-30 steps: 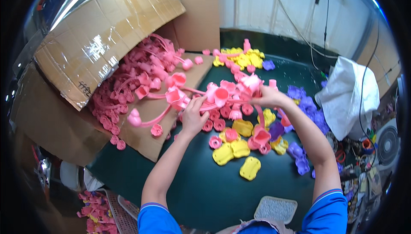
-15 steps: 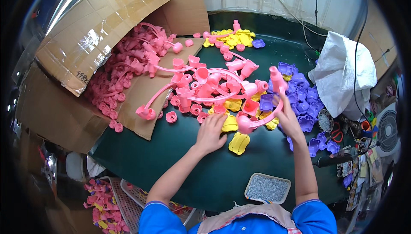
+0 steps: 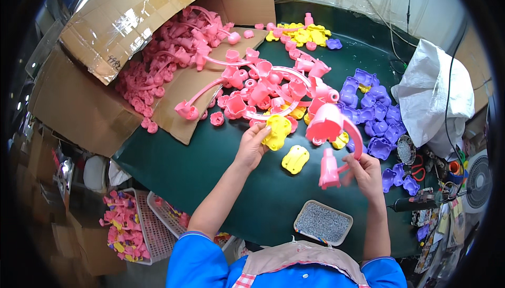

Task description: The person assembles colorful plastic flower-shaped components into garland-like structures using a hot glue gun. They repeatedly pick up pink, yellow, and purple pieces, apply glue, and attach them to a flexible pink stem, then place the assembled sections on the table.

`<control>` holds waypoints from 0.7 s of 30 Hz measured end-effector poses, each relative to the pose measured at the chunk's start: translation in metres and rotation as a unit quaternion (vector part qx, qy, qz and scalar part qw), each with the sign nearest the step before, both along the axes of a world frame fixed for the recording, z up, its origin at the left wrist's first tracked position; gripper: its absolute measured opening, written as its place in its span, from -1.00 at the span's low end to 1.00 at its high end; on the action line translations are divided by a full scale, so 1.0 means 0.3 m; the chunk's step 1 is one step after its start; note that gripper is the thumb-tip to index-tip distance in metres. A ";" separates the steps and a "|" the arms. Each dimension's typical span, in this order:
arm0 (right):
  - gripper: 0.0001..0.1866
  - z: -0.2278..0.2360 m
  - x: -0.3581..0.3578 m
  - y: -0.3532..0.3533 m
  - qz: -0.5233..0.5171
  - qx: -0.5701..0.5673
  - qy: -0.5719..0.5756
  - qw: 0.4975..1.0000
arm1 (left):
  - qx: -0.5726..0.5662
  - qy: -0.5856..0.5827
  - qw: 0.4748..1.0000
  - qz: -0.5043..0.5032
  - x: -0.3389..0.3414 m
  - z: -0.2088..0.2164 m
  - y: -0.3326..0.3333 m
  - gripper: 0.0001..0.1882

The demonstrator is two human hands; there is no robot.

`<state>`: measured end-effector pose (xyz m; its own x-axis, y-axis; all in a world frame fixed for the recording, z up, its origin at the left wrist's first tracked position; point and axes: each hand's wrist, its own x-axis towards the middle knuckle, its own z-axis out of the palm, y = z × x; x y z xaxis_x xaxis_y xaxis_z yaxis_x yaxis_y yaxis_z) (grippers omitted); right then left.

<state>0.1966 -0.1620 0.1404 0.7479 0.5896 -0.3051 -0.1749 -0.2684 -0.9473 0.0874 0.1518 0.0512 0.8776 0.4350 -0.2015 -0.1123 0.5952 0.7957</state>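
Note:
My left hand (image 3: 251, 146) pinches a yellow flower-shaped plastic piece (image 3: 276, 132) above the near edge of the pink pile. In my right hand (image 3: 365, 175) is a curved pink plastic piece (image 3: 356, 136), its thin arm gripped between thumb and fingers. A wide cup hangs at the upper end of that arm and a stepped tube (image 3: 329, 169) at the lower one. Between my hands another yellow piece (image 3: 295, 159) lies flat on the dark green table (image 3: 252, 204). Pink cups and curved arms (image 3: 260, 93) are heaped just beyond my hands.
Purple plastic pieces (image 3: 376, 114) spread at the right, beside a white sack (image 3: 434, 88). A tray of small metal screws (image 3: 323, 223) sits near me. An electric screwdriver (image 3: 415, 202) and red scissors (image 3: 418, 168) lie right. An open cardboard box (image 3: 84, 96) spills pink parts at left.
My left hand has picked up a yellow piece from the table. My right hand has come nearer and turned the pink piece, its tube now pointing low and its cup raised. The view has shifted slightly.

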 end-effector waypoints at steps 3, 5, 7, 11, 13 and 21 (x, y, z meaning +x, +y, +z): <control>-0.79 0.018 -0.050 0.022 0.050 -0.091 -0.282 0.954 | -0.151 -0.043 0.988 -0.010 -0.113 0.014 -0.019 -0.71; -0.76 -0.012 -0.052 0.015 0.047 -0.047 -0.342 0.937 | -0.148 -0.036 0.988 -0.027 -0.155 -0.012 -0.045 -0.69; -0.75 -0.071 -0.072 0.017 0.020 -0.011 -0.342 0.939 | -0.135 -0.015 0.991 -0.019 -0.192 0.004 -0.098 -0.69; -0.68 -0.293 -0.138 0.055 -0.063 0.088 -0.202 0.973 | -0.048 -0.019 0.988 0.144 -0.248 -0.109 -0.204 -0.68; -0.68 -0.379 -0.129 0.043 -0.118 0.182 -0.174 0.961 | 0.140 0.040 0.975 0.170 -0.259 -0.145 -0.264 -0.69; -0.46 -0.318 -0.059 -0.033 0.019 -0.035 -0.327 0.944 | 0.665 0.117 0.736 0.046 -0.317 -0.050 -0.356 -0.77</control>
<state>0.1787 -0.1719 0.0449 0.7686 0.6149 0.1765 0.4528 -0.3279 -0.8291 -0.0076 0.0450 0.0361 0.8411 0.4392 0.3158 0.1293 -0.7301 0.6710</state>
